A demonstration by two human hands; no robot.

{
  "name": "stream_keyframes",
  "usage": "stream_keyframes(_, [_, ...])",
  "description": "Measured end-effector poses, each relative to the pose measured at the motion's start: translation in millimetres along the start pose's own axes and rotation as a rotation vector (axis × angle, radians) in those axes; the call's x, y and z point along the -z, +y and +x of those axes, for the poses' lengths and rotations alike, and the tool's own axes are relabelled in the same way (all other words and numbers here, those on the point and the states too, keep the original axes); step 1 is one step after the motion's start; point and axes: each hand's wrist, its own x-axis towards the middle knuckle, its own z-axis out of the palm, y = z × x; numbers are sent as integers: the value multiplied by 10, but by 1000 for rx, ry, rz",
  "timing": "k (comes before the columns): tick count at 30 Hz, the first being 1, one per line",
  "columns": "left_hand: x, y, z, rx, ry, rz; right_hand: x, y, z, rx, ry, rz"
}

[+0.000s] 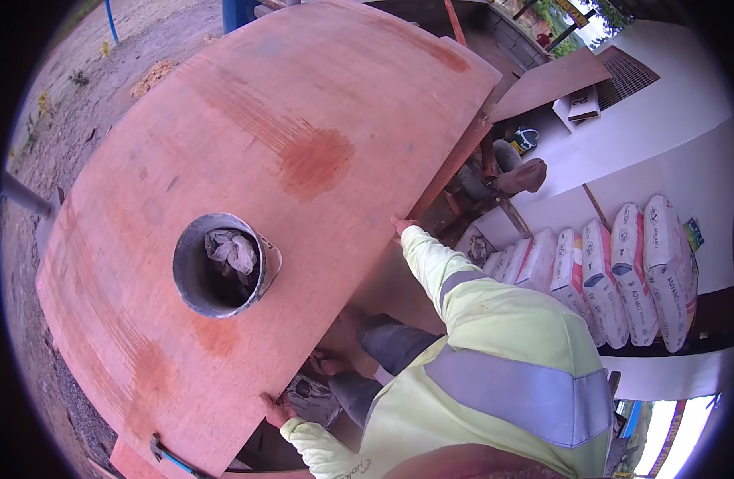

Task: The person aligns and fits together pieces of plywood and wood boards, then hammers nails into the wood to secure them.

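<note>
A large reddish plywood sheet stretches out in front of me, with darker orange stains on its face. My left hand grips its near edge toward the lower left, closed over the rim. Farther along the same edge, my right hand is closed on the board too; the fingers beneath are hidden. On the sheet, beyond my left hand, stands a grey-stained bucket with a wire handle. Crumpled pale plastic or cloth lies inside it.
A hammer with a blue handle lies at the sheet's lower-left corner. Stacked white and red sacks stand to the right. A brown board, a metal grille and a dark bucket are at the far right. Dirt ground borders the left.
</note>
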Motion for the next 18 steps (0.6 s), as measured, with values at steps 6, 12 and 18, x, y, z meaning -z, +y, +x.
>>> stream_keyframes(6, [151, -14, -92, 10, -92, 130, 123, 51, 294, 23, 203, -125])
stream_keyframes(12, [56, -134, -316, -72, -118, 129, 180, -161, 184, 37, 204, -137])
stream_keyframes(18, [60, 110, -533, -114, -101, 22, -80, -651, -304, 29, 50, 25])
